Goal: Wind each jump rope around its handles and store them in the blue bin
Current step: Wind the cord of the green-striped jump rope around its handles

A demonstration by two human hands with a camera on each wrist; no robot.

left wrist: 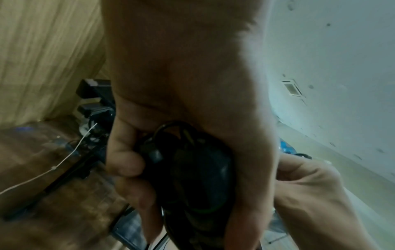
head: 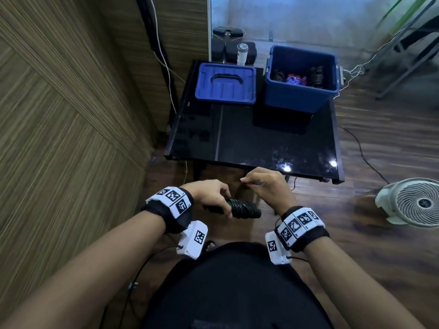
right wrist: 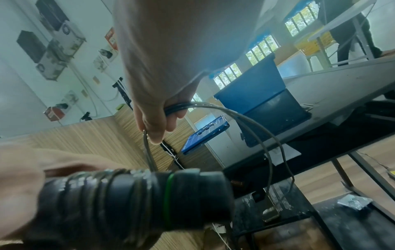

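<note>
Low in the centre of the head view, the left hand (head: 211,198) has its grip clenched round a pair of black jump rope handles (head: 242,208) held side by side, with thin cord already coiled many turns around them and a green ring showing near one end. The right wrist view shows those coils close up, across the lower left of the frame. Just to the right and slightly higher in the head view, the right hand (head: 263,186) pinches the loose end of the cord (right wrist: 245,121), which arcs from the fingers down to the handles; its grip is closed on that cord. Both hands hover in front of the near edge of a glossy black table (head: 249,138). At the upper right of that table stands the blue bin (head: 300,91), open, with three wound ropes (head: 297,78) lying on its bottom. Just beside it, to the left, the blue lid (head: 225,84) lies flat with its black carry handle up. A white fan (head: 415,203) sits on the wooden floor at the right edge of the frame.
</note>
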